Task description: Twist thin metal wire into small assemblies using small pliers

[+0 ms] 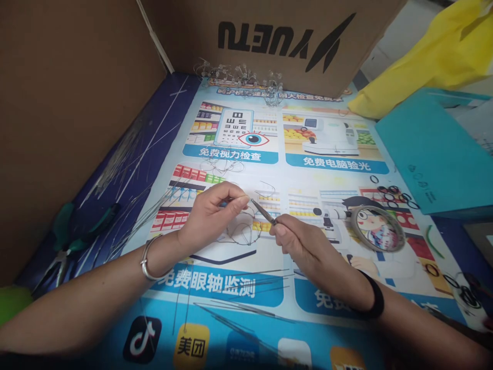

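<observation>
My left hand (215, 210) pinches a thin wire between thumb and forefinger, near the middle of the printed sheet. A looped wire piece (246, 234) hangs or lies just below those fingertips; I cannot tell whether it joins the pinched wire. My right hand (300, 239) is closed around slim long-nose pliers (263, 211), their handles hidden in the palm. The jaws point up and left, their tips close to my left fingertips; whether they grip the wire is too small to tell. Another bent wire piece (221, 165) lies beyond my left hand.
Loose straight wires (250, 311) lie in front, more (123, 149) at left beside green-handled pliers (63, 257). Beaded wire pieces (244, 74) sit against a cardboard wall (285, 41). Right: a tape roll (400, 234), black rings (391, 198), a teal box (431, 154), yellow plastic (423, 56).
</observation>
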`<control>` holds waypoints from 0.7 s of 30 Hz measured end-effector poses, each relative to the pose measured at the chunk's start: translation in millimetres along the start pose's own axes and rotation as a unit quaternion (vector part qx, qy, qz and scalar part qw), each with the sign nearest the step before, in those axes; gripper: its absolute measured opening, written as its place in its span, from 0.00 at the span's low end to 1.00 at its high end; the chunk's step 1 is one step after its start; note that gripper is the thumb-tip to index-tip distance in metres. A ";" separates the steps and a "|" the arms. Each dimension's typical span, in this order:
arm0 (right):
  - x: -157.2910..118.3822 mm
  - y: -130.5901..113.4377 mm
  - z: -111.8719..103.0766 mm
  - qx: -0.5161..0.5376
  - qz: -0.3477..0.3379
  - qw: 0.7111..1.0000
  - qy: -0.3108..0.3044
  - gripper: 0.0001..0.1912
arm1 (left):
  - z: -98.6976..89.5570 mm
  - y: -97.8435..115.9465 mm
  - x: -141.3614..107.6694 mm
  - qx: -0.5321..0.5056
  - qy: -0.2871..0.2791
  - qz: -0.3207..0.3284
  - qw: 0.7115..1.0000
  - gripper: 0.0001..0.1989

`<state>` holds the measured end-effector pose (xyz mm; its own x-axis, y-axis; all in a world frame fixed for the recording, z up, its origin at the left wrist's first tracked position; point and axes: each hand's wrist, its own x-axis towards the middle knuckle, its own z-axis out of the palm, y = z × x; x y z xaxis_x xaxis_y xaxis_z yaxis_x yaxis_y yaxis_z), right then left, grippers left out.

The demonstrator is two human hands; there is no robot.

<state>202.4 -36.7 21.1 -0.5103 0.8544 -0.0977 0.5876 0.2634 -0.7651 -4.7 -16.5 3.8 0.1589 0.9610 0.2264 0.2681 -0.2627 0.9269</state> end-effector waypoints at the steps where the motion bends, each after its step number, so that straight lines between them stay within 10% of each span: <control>1: 0.0 0.0 0.0 0.000 0.001 1.000 0.000 0.18 | 0.1 0.2 0.0 0.002 -0.002 0.001 1.000 0.06; 21: 1.1 2.3 0.0 0.016 0.021 0.999 -0.022 0.19 | 0.8 -0.2 -1.2 0.016 -0.009 0.008 1.000 0.06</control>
<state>203.2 -35.2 19.2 -0.5123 0.8443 -0.1573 0.5890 0.2121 -0.7798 -4.3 -17.7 3.1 0.1812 0.9550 0.2349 0.2960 -0.2807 0.9130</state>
